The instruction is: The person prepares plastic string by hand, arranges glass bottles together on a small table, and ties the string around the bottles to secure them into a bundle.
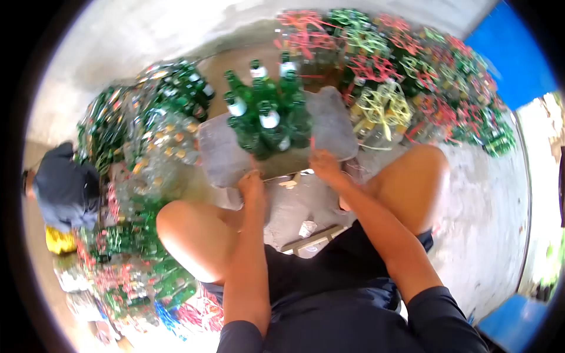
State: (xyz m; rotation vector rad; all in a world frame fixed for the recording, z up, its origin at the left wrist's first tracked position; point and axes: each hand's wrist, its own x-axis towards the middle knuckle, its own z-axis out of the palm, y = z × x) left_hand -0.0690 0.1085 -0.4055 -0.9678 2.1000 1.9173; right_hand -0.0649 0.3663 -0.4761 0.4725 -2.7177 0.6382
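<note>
Several green glass bottles [269, 120] stand upright in a tight cluster on a grey board [220, 147] in front of me. Some have white labels on them. My left hand [252, 183] is closed at the board's near edge, with a bit of red plastic strap [253, 163] rising from its fingers. Farther right, my right hand [325, 166] is closed on another red strip [312, 144] beside the cluster. Both strips lead toward the bottles' lower part; blur hides how they run round the back.
Bundles of bottles tied with red and yellow-green strap [382, 112] line the wall at the right. Loose green bottles [176, 88] and clear bottles [168, 144] are piled at the left. A person in dark clothing [67, 185] is at far left. Wooden strips [315, 240] lie between my legs.
</note>
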